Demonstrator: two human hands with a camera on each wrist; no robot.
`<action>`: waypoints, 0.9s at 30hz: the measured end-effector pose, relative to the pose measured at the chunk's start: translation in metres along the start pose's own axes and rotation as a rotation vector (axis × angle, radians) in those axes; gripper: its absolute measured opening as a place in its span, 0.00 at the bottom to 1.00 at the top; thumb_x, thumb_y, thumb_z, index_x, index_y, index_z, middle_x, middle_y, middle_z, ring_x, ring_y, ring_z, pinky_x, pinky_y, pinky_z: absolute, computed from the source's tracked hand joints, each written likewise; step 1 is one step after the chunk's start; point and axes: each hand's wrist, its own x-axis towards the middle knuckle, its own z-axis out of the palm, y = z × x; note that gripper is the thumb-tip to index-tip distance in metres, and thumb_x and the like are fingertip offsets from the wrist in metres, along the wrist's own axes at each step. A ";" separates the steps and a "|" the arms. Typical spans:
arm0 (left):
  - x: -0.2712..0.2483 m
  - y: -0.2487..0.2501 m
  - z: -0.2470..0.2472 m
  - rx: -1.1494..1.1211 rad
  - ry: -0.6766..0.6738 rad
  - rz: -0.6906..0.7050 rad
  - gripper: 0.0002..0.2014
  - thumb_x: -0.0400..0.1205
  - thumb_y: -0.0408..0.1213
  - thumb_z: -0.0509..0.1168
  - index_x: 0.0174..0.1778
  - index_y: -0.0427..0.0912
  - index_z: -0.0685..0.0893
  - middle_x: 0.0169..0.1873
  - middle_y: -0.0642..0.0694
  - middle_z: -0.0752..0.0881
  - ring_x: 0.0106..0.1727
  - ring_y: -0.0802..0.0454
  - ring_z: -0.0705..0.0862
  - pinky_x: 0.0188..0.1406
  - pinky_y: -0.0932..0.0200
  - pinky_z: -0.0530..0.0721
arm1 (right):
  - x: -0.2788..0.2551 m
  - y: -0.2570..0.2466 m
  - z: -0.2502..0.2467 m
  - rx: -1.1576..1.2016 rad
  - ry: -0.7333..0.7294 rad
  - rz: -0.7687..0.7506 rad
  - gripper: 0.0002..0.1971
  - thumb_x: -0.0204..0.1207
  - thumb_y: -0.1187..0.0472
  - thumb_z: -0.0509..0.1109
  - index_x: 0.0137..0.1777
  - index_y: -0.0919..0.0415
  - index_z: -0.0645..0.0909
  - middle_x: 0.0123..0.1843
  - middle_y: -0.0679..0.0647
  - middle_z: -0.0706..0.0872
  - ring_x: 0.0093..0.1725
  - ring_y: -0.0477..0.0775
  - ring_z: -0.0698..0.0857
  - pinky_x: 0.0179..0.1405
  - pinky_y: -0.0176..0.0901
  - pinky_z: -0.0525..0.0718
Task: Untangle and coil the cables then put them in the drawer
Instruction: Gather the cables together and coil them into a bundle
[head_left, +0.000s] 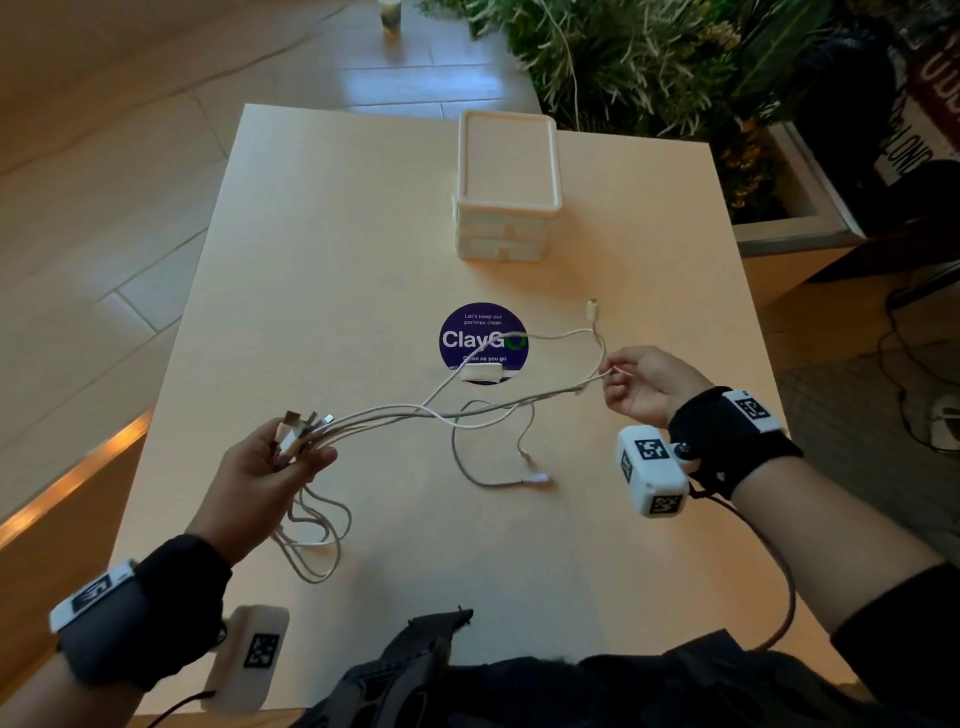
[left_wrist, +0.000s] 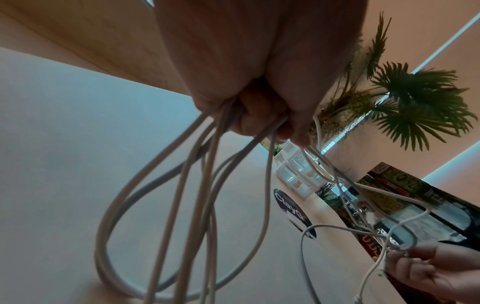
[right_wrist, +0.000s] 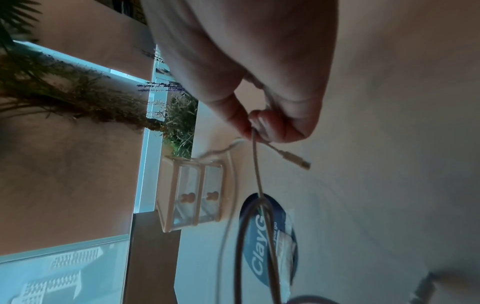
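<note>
Several white cables stretch tangled between my two hands above the table. My left hand grips a bunch of plug ends, with loops hanging below it onto the table; in the left wrist view the cables fan out from my left hand. My right hand pinches one cable near its end; its plug sticks out past my right hand. Loose ends lie on the table. A small white drawer unit stands at the back, its drawers closed.
A round blue sticker with a small white piece on it marks the table's middle. Plants in a planter stand behind the table's right side. Floor cables run at the right.
</note>
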 end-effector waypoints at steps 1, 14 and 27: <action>0.000 -0.001 -0.002 -0.003 0.000 -0.010 0.11 0.68 0.41 0.72 0.42 0.39 0.83 0.29 0.45 0.77 0.33 0.51 0.74 0.35 0.59 0.74 | 0.002 -0.002 -0.003 -0.007 0.031 0.012 0.12 0.78 0.73 0.53 0.34 0.64 0.69 0.28 0.55 0.68 0.24 0.44 0.62 0.13 0.30 0.64; -0.001 -0.004 -0.002 0.015 0.009 0.028 0.04 0.75 0.28 0.72 0.41 0.37 0.83 0.23 0.57 0.78 0.28 0.59 0.73 0.28 0.71 0.72 | 0.001 -0.002 -0.001 -0.682 0.412 -0.554 0.08 0.69 0.72 0.67 0.40 0.59 0.82 0.29 0.53 0.77 0.28 0.54 0.72 0.22 0.35 0.68; 0.001 0.006 0.013 -0.045 -0.028 0.027 0.11 0.70 0.39 0.72 0.45 0.42 0.85 0.23 0.58 0.74 0.25 0.61 0.69 0.23 0.70 0.69 | -0.027 0.011 0.018 -0.993 0.319 -0.795 0.07 0.78 0.61 0.61 0.51 0.62 0.79 0.42 0.56 0.83 0.42 0.57 0.79 0.40 0.39 0.72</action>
